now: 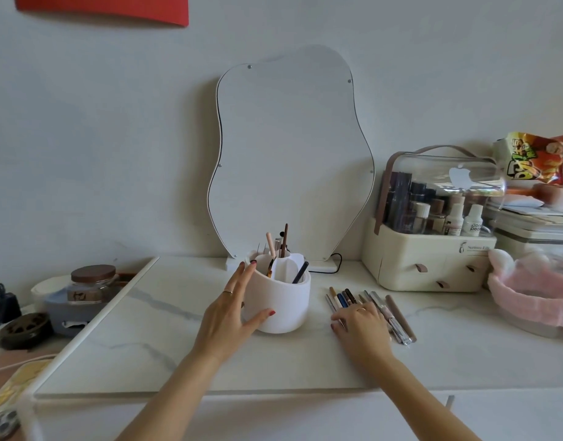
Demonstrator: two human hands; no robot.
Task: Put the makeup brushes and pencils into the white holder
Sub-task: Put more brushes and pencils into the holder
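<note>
The white holder (285,300) stands on the marble slab in front of the mirror. It has several compartments, and a few brushes and pencils (281,246) stand upright in them. My left hand (234,308) is wrapped around the holder's left side, fingers spread on its wall. To the right, a row of several pencils and brushes (374,305) lies flat on the slab. My right hand (363,324) rests on the near ends of that row with fingers curled down; whether it grips any of them is hidden.
A wavy mirror (289,154) leans on the wall behind the holder. A cream cosmetics organiser (429,259) stands at the right, with a pink fabric basket (534,294) beyond it. A glass jar (89,281) and small items sit left of the slab's edge (92,323).
</note>
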